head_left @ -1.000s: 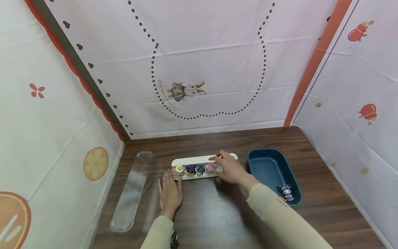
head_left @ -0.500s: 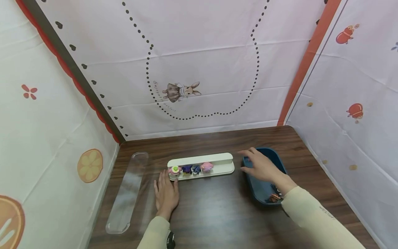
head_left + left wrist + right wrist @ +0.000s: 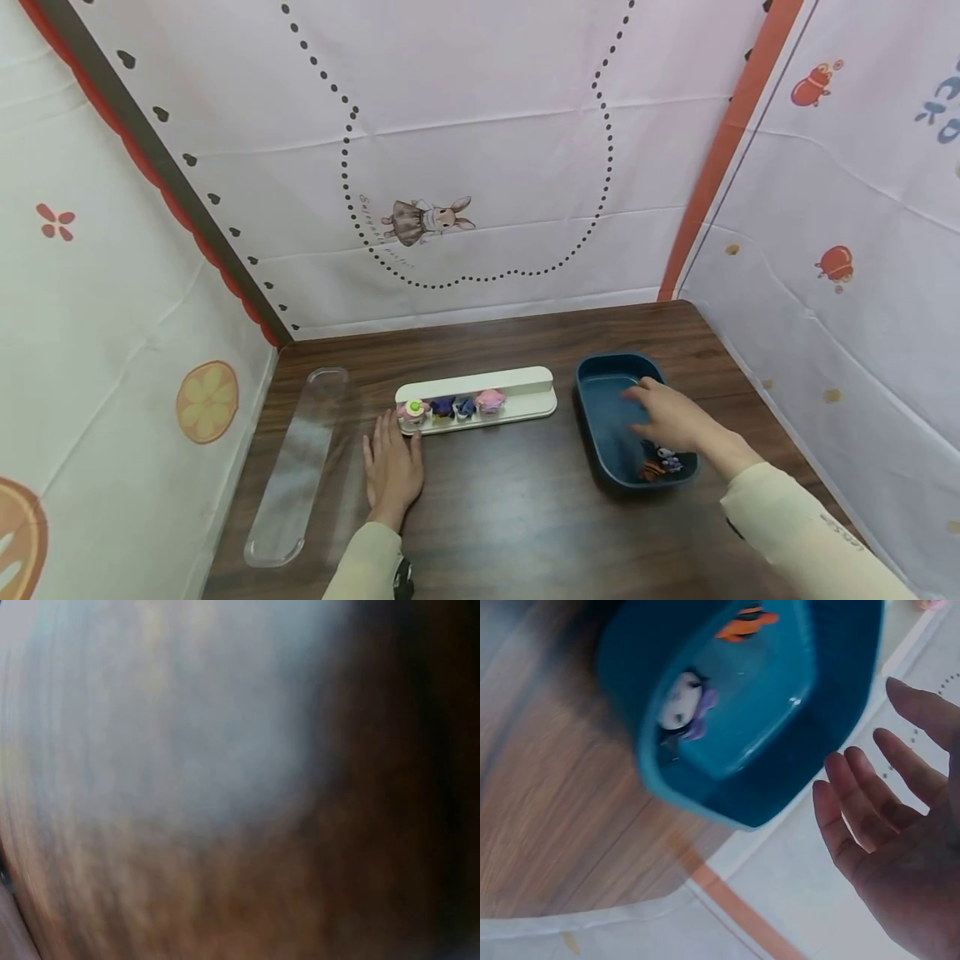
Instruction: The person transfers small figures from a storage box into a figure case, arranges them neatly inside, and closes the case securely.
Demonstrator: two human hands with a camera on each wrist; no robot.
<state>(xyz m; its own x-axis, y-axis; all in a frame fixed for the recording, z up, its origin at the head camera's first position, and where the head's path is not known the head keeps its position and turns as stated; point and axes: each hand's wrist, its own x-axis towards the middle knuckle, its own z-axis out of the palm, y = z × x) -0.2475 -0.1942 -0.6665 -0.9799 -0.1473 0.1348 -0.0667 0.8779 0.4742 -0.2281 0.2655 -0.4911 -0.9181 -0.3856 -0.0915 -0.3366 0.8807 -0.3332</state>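
My left hand (image 3: 394, 471) lies flat on the table, its fingertips touching the left end of a white display base (image 3: 528, 405). A row of small figurines stands on that base: a pink one with a green-and-yellow top (image 3: 413, 410), a dark purple one (image 3: 442, 407), a blue-grey one (image 3: 465, 407) and a pink one (image 3: 491, 402). Over the blue bin (image 3: 587, 417) my right hand (image 3: 672, 419) hovers with relaxed fingers, holding nothing. Inside the bin lie an orange-and-black striped figurine (image 3: 746, 624) and a purple, white and black figurine (image 3: 684, 703).
A long clear plastic cover (image 3: 296, 467) lies on the left of the wooden table (image 3: 517, 517). Printed cloth walls (image 3: 487, 167) close off the back and both sides. The left wrist view is a blur of table surface.
My right hand has left the pink figurine on the base and moved right, over the blue bin. The left hand stays at the base. The head view has shifted slightly to the right.
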